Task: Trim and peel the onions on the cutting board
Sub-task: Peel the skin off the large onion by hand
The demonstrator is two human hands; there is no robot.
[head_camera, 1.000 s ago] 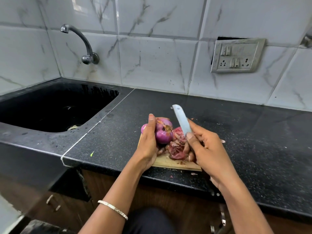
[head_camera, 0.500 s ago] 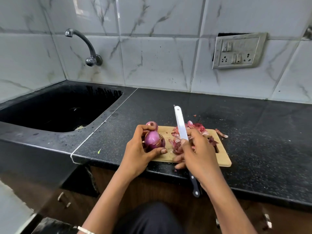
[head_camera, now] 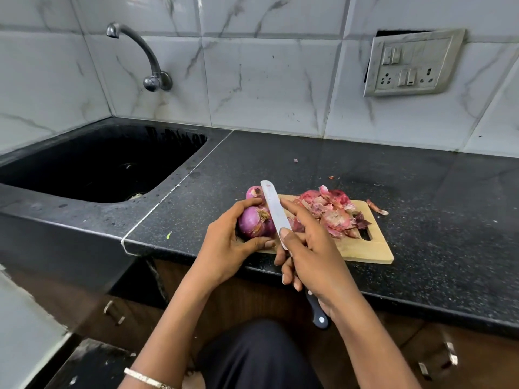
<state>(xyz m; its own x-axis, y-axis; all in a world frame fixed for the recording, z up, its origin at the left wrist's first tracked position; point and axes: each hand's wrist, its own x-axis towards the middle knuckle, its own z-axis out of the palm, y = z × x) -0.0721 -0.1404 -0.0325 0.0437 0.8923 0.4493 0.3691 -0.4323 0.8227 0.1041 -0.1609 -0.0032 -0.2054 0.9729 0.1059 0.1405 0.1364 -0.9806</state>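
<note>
Your left hand [head_camera: 224, 245] is curled round one onion [head_camera: 255, 221] at the board's [head_camera: 365, 252] left end, a second onion [head_camera: 253, 192] just behind it; your right hand [head_camera: 311, 256] is wrapped round the knife [head_camera: 273, 211], thumb on the blade, which lies against the held onion, whether cutting in you cannot tell. Peels [head_camera: 331, 211] heap mid-board, one scrap [head_camera: 377, 207] off its far right corner. The board's near edge lies close to the counter's [head_camera: 421, 178] front lip; bare counter lies behind and right, the sink [head_camera: 84, 164] left.
</note>
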